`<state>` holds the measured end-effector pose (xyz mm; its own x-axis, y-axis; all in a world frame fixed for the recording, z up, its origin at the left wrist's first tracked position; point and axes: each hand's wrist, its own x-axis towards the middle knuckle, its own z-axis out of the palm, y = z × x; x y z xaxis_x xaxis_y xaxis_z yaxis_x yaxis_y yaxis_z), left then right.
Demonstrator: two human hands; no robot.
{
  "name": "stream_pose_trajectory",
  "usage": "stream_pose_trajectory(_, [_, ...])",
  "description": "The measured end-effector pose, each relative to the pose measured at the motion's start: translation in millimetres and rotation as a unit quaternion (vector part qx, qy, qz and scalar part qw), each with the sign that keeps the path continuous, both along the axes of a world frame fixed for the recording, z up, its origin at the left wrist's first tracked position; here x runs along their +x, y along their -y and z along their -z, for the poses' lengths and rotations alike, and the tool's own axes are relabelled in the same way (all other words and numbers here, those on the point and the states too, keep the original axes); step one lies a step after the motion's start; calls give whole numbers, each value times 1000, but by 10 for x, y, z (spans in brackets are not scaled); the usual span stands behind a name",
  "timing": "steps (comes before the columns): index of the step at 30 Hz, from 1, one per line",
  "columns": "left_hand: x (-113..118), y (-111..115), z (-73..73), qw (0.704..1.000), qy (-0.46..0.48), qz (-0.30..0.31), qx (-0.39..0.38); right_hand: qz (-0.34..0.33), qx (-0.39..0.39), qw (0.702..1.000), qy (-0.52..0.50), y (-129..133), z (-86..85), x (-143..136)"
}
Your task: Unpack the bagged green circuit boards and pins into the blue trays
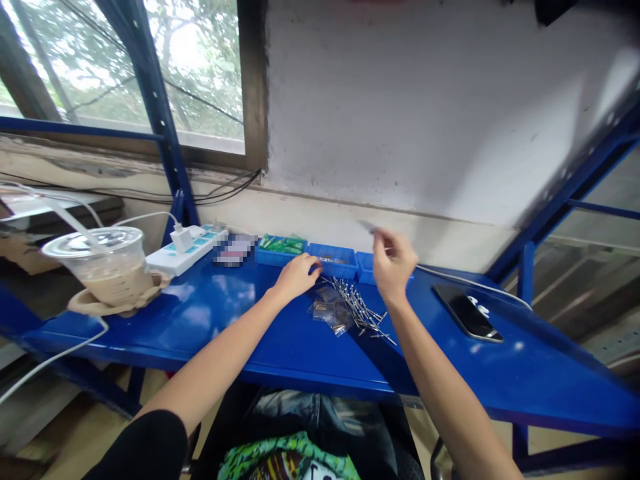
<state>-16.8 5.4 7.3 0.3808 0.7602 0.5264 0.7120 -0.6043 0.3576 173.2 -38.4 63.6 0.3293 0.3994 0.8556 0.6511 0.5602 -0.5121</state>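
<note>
My left hand (299,275) is at the front left corner of the middle blue bin (343,269), its fingers curled towards each other. Whatever may be between those fingertips is hidden. Raised above the right blue bin (367,268), my right hand (395,262) pinches a small, thin greyish piece (367,227), blurred by motion. Between the hands lies a loose pile of thin metal rods (357,303). Small clear plastic bags (327,310) with brass-coloured pieces inside lie beside and partly under the rods. Green packets (283,245) fill the left blue bin (267,257).
On the blue table (210,333), a lidded drink cup (107,267) sits in a cardboard holder (135,303) at left. Behind it are a white power strip (185,252) and a pixelated item (235,251). A phone (467,312) with white earbuds (479,307) lies right, near a white cable (475,282).
</note>
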Motion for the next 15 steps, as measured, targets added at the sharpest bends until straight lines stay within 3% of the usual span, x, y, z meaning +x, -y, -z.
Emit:
stream_pose_trajectory(2, [-50, -71, 49, 998, -33, -31, -44, 63, 48, 997, 11, -34, -139, 79])
stream_pose_trajectory(4, [-76, -112, 98, 994, -62, -47, -72, 94, 27, 993, 68, -116, -150, 123])
stream_pose_trajectory(8, [-44, -95, 166, 989, -107, -47, -94, 108, -145, 948, 261, -276, 194, 60])
stream_pose_trajectory(11, [8, -30, 179, 985, -147, -47, -83, 51, -201, 922, 328, -282, 478, -90])
stream_pose_trajectory(15, [30, 8, 171, 979, -191, -58, -49, -42, -233, 915, 327, -240, 612, -254])
